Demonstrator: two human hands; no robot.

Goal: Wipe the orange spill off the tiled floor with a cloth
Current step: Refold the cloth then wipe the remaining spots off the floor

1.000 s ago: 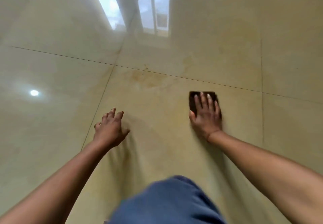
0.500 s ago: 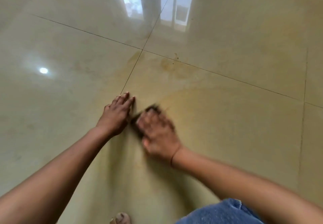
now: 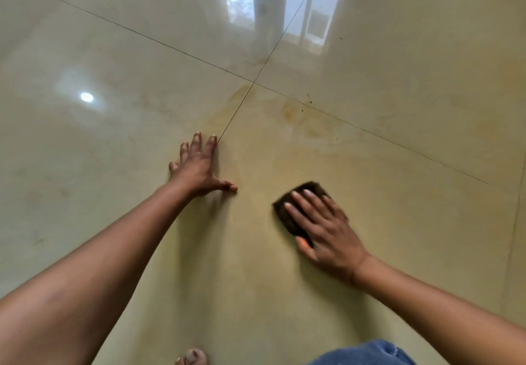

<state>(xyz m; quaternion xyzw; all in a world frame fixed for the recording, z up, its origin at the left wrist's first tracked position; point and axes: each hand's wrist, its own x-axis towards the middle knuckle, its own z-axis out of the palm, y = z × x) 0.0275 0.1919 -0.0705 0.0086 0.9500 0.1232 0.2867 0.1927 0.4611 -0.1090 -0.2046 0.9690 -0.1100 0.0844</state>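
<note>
Mid-wipe: right hand (image 3: 327,231), grip apart and flat, presses the dark cloth (image 3: 287,219) on the near-right tiled floor (image 3: 412,74), left hand (image 3: 199,168) splayed bracing; orange spill (image 3: 290,114) lies farther out, so I'd stroke that way next.

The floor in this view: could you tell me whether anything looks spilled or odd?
Yes: an orange stain smears the floor around the grout crossing, beyond the cloth under the right hand; dark specks sit beside it.
</note>
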